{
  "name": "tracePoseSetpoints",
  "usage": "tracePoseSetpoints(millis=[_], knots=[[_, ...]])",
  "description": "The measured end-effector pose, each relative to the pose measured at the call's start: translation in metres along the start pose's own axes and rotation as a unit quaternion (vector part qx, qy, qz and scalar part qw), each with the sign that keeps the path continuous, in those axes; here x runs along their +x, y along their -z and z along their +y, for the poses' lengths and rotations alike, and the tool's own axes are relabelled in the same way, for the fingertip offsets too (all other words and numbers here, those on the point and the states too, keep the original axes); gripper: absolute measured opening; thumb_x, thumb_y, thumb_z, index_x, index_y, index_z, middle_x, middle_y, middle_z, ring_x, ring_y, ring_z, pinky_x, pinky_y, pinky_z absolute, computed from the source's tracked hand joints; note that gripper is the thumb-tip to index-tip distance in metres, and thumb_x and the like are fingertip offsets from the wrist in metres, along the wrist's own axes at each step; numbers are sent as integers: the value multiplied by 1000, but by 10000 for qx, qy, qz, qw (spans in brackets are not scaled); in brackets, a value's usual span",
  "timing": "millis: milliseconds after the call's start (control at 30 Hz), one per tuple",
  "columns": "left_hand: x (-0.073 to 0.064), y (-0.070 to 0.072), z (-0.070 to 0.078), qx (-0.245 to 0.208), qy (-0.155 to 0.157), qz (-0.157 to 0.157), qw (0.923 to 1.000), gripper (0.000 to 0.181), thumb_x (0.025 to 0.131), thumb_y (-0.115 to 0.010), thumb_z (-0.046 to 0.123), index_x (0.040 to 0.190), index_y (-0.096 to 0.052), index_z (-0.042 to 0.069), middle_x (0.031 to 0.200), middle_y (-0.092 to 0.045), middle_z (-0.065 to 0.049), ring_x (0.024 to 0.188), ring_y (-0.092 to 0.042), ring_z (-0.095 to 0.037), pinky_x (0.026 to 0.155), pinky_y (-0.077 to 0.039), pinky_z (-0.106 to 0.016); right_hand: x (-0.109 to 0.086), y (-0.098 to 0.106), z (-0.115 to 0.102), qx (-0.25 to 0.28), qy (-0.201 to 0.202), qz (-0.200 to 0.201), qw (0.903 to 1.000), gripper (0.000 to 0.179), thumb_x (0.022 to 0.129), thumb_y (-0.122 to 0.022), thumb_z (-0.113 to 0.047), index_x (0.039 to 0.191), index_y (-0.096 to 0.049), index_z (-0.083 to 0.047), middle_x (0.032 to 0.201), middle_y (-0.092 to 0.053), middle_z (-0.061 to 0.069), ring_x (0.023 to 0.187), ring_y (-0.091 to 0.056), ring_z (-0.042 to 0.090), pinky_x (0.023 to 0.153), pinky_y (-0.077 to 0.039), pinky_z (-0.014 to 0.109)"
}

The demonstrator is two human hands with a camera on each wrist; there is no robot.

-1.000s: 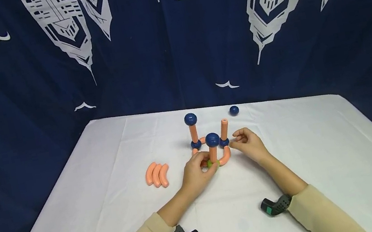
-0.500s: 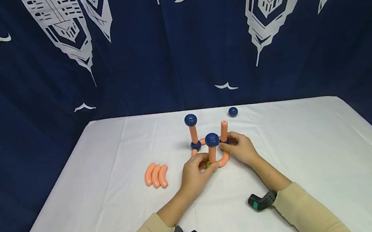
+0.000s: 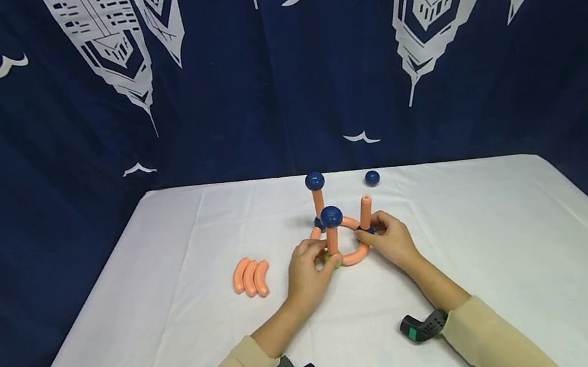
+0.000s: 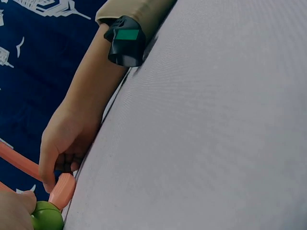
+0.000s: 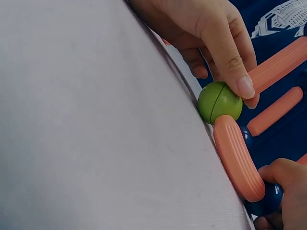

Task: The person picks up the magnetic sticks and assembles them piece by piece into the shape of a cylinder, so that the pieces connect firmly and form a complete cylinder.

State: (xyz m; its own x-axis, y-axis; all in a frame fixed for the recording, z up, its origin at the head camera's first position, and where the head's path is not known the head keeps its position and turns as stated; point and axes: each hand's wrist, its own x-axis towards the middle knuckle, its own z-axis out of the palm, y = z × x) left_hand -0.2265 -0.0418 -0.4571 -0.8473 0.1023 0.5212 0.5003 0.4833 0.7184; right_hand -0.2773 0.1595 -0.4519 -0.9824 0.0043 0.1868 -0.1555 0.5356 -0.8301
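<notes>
A construction of magnetic building sticks and balls stands on the white table. Curved orange sticks (image 3: 355,256) form its low ring, joined by a green ball (image 5: 213,101) in front and blue balls behind and right. Three straight sticks rise from these joints; the front stick (image 3: 332,240) and back stick (image 3: 318,203) carry blue balls on top, while the right stick (image 3: 366,212) has a bare end. My left hand (image 3: 307,268) pinches the green ball at the foot of the front stick. With thumb and fingers, my right hand (image 3: 392,240) grips the blue ball (image 5: 269,200) under the right stick.
Three loose curved orange sticks (image 3: 250,278) lie side by side left of the construction. One loose blue ball (image 3: 372,178) sits near the table's back edge. Behind the table (image 3: 208,330) hangs a dark blue curtain (image 3: 232,102) with white drawings.
My right hand has come in from the right and taken hold of the right blue ball. The ring has turned clockwise, its back post shifting right and its right post toward me.
</notes>
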Motion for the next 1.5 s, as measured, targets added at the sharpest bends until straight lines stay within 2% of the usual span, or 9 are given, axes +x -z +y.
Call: tracePoseSetpoints(millis=[267,467,667,833,1100,1200,1300,1433,1500], knots=[[-6,-4,-1,152,128,112,9997,23,84,-77,13,102,-69,0,96,-61,-6,84,-56,-20,76,-46,-33,-18,2,1,-93,-115,196,9997,31,84,-77,-26,100,-64,-3,94,-64,12,85,-55,22,74,-43,31],[-7,-4,1,244,214,125,9994,23,84,-77,14,100,-68,0,96,-61,-7,85,-55,-20,75,-46,-34,-28,3,1,50,90,359,9993,28,82,-77,-17,103,-67,-2,94,-61,11,86,-55,24,73,-42,28],[-4,-6,0,232,190,104,9995,23,84,-76,14,100,-67,-1,95,-61,-7,84,-55,-22,75,-46,-34,-30,4,0,55,189,493,9986,29,81,-78,-14,106,-67,-2,92,-59,12,85,-54,24,72,-42,28],[-2,-6,1,219,154,-2,9996,25,85,-76,14,102,-67,-2,96,-62,-8,88,-57,-22,78,-48,-35,-33,7,0,-15,93,455,9989,30,82,-77,-14,107,-66,-1,94,-59,12,86,-54,25,74,-41,30],[1,-6,0,36,148,-40,9999,23,84,-74,13,101,-67,1,96,-62,-7,88,-58,-22,79,-48,-35,-30,8,-1,-34,190,424,9989,32,81,-78,-13,107,-66,0,94,-59,13,87,-55,26,76,-41,33],[0,0,1,2,262,-126,9996,32,83,-75,15,110,-65,0,101,-62,-8,93,-60,-22,82,-49,-37,-28,7,-1,-5,174,364,9992,34,81,-79,-13,109,-66,0,96,-59,13,88,-55,26,77,-42,34],[-2,11,4,85,406,-225,9989,40,83,-73,14,119,-62,0,107,-62,-9,98,-61,-23,85,-49,-39,-27,5,-2,32,130,319,9994,35,80,-79,-14,110,-65,-1,97,-60,13,89,-55,26,78,-42,34],[-6,34,7,789,227,-244,9963,28,86,-67,7,114,-66,2,107,-63,-9,96,-61,-25,81,-50,-40,-28,4,-3,62,64,311,9995,35,80,-79,-14,110,-65,-1,97,-59,13,89,-54,26,78,-42,35],[-7,46,7,1343,102,-149,9908,20,86,-64,2,106,-69,2,102,-65,-10,91,-62,-26,76,-51,-39,-28,4,-4,61,52,311,9995,35,80,-79,-13,110,-66,-1,96,-59,13,88,-54,26,78,-42,35]])
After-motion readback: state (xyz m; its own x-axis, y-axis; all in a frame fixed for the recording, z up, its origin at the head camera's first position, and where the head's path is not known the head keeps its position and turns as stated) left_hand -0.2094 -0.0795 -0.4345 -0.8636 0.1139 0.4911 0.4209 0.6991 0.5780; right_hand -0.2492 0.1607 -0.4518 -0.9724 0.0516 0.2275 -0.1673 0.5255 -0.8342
